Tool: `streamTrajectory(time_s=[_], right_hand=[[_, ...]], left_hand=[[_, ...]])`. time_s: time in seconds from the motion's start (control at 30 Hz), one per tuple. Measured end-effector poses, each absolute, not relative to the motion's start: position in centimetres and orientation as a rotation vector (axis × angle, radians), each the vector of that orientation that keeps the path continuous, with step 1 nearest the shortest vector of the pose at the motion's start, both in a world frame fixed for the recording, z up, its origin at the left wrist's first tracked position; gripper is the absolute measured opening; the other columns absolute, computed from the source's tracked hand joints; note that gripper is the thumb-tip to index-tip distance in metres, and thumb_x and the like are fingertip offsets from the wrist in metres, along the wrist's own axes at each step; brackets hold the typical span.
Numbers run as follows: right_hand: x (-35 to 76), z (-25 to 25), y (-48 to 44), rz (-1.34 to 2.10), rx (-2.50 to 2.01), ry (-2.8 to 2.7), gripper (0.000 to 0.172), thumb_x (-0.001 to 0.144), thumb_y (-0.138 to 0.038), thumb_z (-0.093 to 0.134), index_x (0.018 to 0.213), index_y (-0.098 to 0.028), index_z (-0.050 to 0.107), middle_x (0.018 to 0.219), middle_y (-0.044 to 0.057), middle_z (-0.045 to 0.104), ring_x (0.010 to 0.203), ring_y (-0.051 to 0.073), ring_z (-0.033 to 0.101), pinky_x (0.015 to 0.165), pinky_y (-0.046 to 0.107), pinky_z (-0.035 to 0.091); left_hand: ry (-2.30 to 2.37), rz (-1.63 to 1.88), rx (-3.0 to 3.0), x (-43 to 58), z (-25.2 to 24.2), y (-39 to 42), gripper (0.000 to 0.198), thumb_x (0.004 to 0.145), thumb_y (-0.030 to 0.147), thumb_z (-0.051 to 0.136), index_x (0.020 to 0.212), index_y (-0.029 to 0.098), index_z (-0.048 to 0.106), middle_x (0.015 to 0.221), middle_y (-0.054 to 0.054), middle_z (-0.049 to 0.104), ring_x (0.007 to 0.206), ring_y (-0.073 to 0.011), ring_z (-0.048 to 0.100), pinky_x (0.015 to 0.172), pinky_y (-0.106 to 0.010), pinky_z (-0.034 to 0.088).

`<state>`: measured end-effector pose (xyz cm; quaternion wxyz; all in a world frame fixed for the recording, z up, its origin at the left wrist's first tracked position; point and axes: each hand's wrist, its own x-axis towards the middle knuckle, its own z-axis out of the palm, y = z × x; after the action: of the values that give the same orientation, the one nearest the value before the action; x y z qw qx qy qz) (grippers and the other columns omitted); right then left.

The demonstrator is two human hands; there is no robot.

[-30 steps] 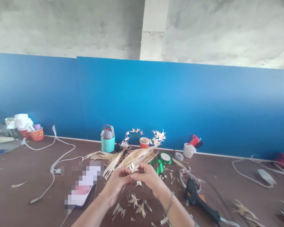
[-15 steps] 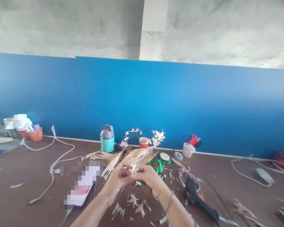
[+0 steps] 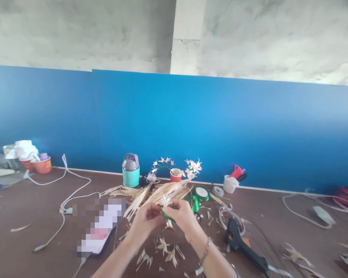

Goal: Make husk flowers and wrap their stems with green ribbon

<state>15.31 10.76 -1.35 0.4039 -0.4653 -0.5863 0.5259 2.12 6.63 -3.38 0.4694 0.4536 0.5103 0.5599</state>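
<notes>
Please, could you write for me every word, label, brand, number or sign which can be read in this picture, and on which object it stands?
No text can be read.
Red cup at the far left: faint marks, too blurred to read.
Green ribbon spool: any print is too small to tell.
Pixelated pale object: nothing readable.

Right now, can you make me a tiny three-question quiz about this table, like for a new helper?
1. True or false: the teal flask stands left of the red paper cup.
2. What colour surrounds the white centre of the ribbon spool: A purple, B green, C yellow?
3. Fill in: the right hand pinches a small white ____.

Key: 1. True. 2. B. 3. Flower.
</notes>
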Motion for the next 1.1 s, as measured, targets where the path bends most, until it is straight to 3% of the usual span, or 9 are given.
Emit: streamTrajectory(time_s=[0.1, 0.2, 0.47, 0.67, 0.83, 1.1], right_hand=[[15.3, -1.2, 10.8, 1.189, -1.106, -1.583, 0.013, 0.060, -0.021, 0.060, 0.051, -0.016, 0.052, 0.048, -0.004, 0.048, 0.049, 0.010, 0.041, 0.047, 0.022, 0.032], [15.4, -1.3, 11.0, 1.120, -1.037, -1.666, 0.012, 0.063, -0.023, 0.059, 0.055, -0.016, 0.056, 0.052, -0.002, 0.054, 0.053, 0.011, 0.045, 0.049, 0.022, 0.035], [15.9, -1.9, 11.4, 1.180, -0.939, -1.712, 0.018, 0.069, -0.031, 0.061, 0.061, -0.015, 0.060, 0.054, -0.002, 0.053, 0.051, 0.010, 0.044, 0.049, 0.022, 0.036], [15.9, -2.0, 11.4, 1.084, -0.961, -1.777, 0.018, 0.071, -0.029, 0.058, 0.061, -0.014, 0.060, 0.055, -0.001, 0.055, 0.052, 0.011, 0.045, 0.050, 0.022, 0.036], [15.8, -2.0, 11.4, 1.084, -0.996, -1.773, 0.015, 0.068, -0.029, 0.060, 0.061, -0.015, 0.059, 0.058, 0.000, 0.058, 0.057, 0.014, 0.051, 0.050, 0.022, 0.039], [15.9, -2.3, 11.8, 1.299, -0.917, -1.653, 0.017, 0.063, -0.029, 0.064, 0.058, -0.015, 0.055, 0.055, -0.003, 0.054, 0.050, 0.009, 0.044, 0.047, 0.021, 0.034]], left_hand=[[1.392, 1.368, 1.195, 2.1, -3.4, 6.6, 0.018, 0.062, 0.029, 0.070, 0.057, 0.015, 0.062, 0.051, 0.002, 0.060, 0.050, -0.0126, 0.051, 0.052, -0.023, 0.036], [1.379, 1.364, 1.157, 2.0, -3.2, 6.4, 0.022, 0.065, 0.034, 0.069, 0.056, 0.015, 0.063, 0.049, 0.001, 0.060, 0.050, -0.0131, 0.052, 0.052, -0.023, 0.036], [1.058, 1.339, 0.834, 2.3, -2.8, 6.0, 0.028, 0.056, 0.035, 0.078, 0.058, 0.014, 0.059, 0.054, 0.000, 0.063, 0.049, -0.0096, 0.051, 0.052, -0.021, 0.037], [1.279, 1.438, 1.128, 2.3, -2.6, 5.9, 0.023, 0.062, 0.033, 0.073, 0.076, 0.018, 0.064, 0.050, 0.003, 0.060, 0.050, -0.0135, 0.053, 0.052, -0.023, 0.038], [1.427, 1.453, 1.262, 2.1, -3.2, 6.2, 0.016, 0.066, 0.033, 0.067, 0.069, 0.017, 0.069, 0.056, -0.002, 0.063, 0.052, -0.0163, 0.053, 0.052, -0.025, 0.038], [1.206, 1.376, 0.964, 2.4, -2.4, 5.9, 0.023, 0.059, 0.036, 0.074, 0.062, 0.015, 0.067, 0.053, 0.000, 0.062, 0.050, -0.0121, 0.052, 0.053, -0.023, 0.038]])
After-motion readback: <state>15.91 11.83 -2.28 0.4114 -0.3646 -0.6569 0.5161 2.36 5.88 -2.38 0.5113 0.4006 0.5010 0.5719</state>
